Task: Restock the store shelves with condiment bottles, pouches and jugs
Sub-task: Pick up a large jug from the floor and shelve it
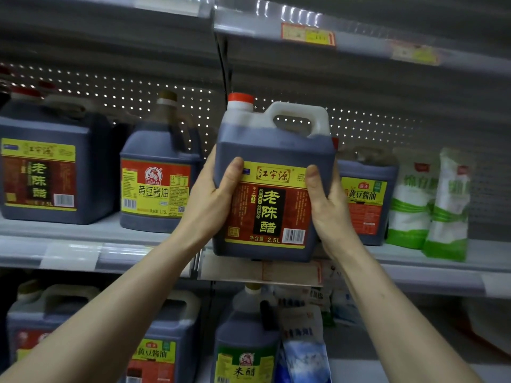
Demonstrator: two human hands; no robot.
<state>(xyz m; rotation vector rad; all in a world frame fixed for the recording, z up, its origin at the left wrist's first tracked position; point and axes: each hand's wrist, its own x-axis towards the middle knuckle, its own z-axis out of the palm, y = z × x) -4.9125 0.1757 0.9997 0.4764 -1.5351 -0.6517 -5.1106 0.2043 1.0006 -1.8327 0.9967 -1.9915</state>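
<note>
two hands clamp one large, squarish jug of dark vinegar [272,189], made of translucent plastic with a red screw cap [240,97], a moulded white loop handle [298,111] on top and a yellow-and-red paper label [272,205] on its front. the left hand [210,200] wraps the jug's left side, thumb hooked over the label's upper corner, fingers hidden behind. the right hand [329,205] mirrors it on the right side, thumb pressed on the front edge. the jug is upright, raised before the lip of the grey metal shelf [414,261], with its base about level with the price rail. whether it touches that lip cannot be told.

filled almost to the shoulder, it is probably heavy, and the liquid will likely slosh if tipped. the walls look smooth and fairly stiff, so a side hold depends on squeeze alone. palms low on both sides suit sliding it in base first, while the loop handle seems the surer one-handed hold.

just left of the jug stands a smaller brown-capped soy sauce jug [157,186], and farther left is a twin vinegar jug [47,167]. just right of the jug and behind it sits a second soy jug [365,200], with two white-and-green pouches [428,205] beyond. below the jug are a green-labelled rice vinegar jug [244,349] and a blue-and-white pouch [304,355].
</note>
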